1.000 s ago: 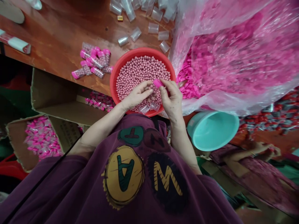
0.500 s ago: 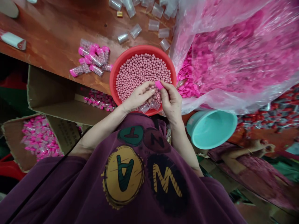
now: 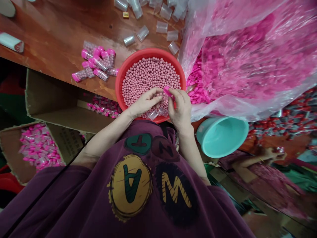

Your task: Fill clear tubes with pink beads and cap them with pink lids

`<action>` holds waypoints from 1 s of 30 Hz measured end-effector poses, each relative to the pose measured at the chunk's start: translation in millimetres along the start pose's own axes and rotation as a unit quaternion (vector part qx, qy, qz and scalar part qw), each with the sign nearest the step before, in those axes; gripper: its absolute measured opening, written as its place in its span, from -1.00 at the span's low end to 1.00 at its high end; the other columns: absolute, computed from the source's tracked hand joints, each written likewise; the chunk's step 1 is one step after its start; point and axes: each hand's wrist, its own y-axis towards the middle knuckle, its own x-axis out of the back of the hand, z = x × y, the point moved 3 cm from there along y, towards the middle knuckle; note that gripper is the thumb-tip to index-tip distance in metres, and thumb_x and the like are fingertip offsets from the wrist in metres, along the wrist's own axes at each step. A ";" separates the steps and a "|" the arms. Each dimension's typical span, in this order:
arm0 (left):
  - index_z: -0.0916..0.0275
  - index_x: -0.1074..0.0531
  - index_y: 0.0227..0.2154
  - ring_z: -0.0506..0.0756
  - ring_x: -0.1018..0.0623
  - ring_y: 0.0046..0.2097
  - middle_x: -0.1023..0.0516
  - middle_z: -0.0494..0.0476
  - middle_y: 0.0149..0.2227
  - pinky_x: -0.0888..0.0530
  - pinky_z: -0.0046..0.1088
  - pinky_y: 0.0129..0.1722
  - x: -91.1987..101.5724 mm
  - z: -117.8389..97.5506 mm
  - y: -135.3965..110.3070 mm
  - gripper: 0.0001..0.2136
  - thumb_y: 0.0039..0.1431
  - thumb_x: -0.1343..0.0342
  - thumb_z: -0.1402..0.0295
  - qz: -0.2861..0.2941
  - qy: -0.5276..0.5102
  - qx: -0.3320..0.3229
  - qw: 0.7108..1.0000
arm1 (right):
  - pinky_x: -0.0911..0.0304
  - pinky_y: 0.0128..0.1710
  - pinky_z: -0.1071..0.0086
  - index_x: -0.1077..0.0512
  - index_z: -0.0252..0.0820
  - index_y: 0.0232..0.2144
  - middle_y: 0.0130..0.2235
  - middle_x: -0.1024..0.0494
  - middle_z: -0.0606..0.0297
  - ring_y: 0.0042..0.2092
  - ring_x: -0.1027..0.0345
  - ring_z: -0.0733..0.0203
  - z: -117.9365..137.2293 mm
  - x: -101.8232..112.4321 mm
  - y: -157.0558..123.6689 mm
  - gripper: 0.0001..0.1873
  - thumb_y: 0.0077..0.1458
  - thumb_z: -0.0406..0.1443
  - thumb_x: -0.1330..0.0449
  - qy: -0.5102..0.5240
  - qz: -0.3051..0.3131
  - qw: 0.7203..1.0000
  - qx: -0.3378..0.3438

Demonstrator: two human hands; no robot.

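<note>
A red bowl (image 3: 123, 71) full of small pink balls (image 3: 146, 77) sits at the wooden table's near edge. Both my hands meet over its near side. My right hand (image 3: 180, 109) pinches a pink cap (image 3: 166, 91) between thumb and fingers. My left hand (image 3: 146, 101) is curled beside it, fingertips closed on a small clear tube that is mostly hidden. Two clear empty tubes (image 3: 156, 114) lie on the balls just under my hands.
Capped, filled tubes (image 3: 97, 62) lie left of the bowl; empty clear tubes (image 3: 148, 19) behind it. A big plastic bag of pink caps (image 3: 242, 53) fills the right. A teal basin (image 3: 223, 135) sits lower right. Cardboard boxes (image 3: 39, 145) of finished tubes stand lower left. Another person's arm (image 3: 257, 158) shows at right.
My hands stay together over the bowl; the pink cap has dipped slightly toward my left fingertips. The view has shifted a little.
</note>
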 end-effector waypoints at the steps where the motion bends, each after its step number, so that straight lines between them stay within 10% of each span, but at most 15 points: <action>1: 0.13 -0.50 0.05 0.01 -0.50 -0.31 -0.52 0.07 -0.22 -0.51 -0.41 -0.27 0.5 1.5 0.2 -0.76 0.45 -0.24 0.16 -0.002 -0.003 0.004 1.000 | -0.36 0.40 -0.28 -0.56 0.05 0.21 0.16 -0.63 0.11 0.23 -0.50 -0.17 1.1 0.3 -0.1 -0.62 0.52 -0.06 -0.11 -0.003 0.005 1.000 0.009; 10: 0.14 -0.50 0.04 -0.04 -0.50 -0.34 -0.55 0.05 -0.21 -0.47 -0.50 -0.33 -1.8 1.3 0.5 -0.78 0.45 -0.27 0.19 -0.001 -0.062 0.020 0.998 | -0.55 0.16 -0.02 -0.63 0.01 0.06 -0.01 -0.67 0.19 0.05 -0.58 0.00 6.0 -3.4 4.8 -0.66 0.49 0.01 -0.22 0.101 -0.080 0.991 -0.028; 30: 0.22 -0.54 0.01 -0.03 -0.50 -0.38 -0.55 0.04 -0.28 -0.50 -0.47 -0.29 -3.4 3.3 -0.5 -0.83 0.47 -0.17 0.31 -0.026 0.001 -0.001 1.000 | -0.59 0.09 0.00 -0.67 -0.01 0.02 -0.02 -0.70 0.17 0.01 -0.61 0.02 -3.5 -13.1 2.8 -0.70 0.50 -0.09 -0.19 0.070 -0.035 0.997 0.008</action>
